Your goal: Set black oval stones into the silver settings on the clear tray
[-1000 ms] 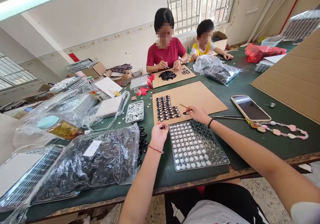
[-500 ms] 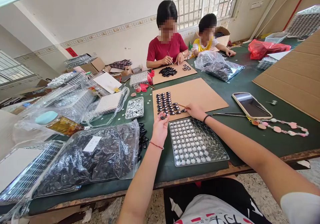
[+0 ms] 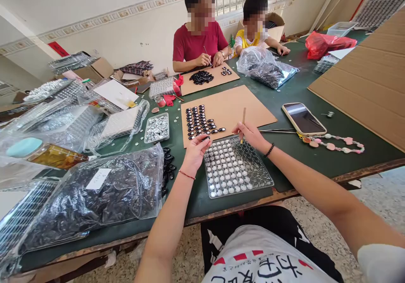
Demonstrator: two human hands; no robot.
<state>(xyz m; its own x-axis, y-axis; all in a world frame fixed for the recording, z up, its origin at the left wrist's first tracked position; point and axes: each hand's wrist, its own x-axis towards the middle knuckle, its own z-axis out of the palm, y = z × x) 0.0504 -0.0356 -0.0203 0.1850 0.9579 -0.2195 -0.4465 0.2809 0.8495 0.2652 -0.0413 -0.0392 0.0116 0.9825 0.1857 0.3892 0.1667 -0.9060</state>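
My left hand (image 3: 194, 152) pinches a small glossy black piece (image 3: 207, 138) just above the near-left edge of a cardboard sheet (image 3: 240, 106). In my right hand (image 3: 251, 135) is a thin wooden stick (image 3: 243, 116), held upright with its lower end over the clear plastic tray (image 3: 264, 177). Round white discs (image 3: 226, 169) fill the tray's left part in rows; its right-hand cups show no white. Black oval pieces with white spots (image 3: 198, 118) lie in rows on the cardboard's left side. Loose black pieces (image 3: 168, 165) are heaped left of my left wrist.
A bag of black pieces (image 3: 120, 190) and a dish of silvery bits (image 3: 157, 128) stand on the left. To the right lie metal tweezers (image 3: 275, 131), a phone (image 3: 303, 118) with a beaded strap, and a large cardboard panel (image 3: 363, 89). Two people sit across the table.
My right hand and its stick have moved from the black rows to above the tray, the stick turning upright. My left hand still pinches the black piece. The camera view has shifted.
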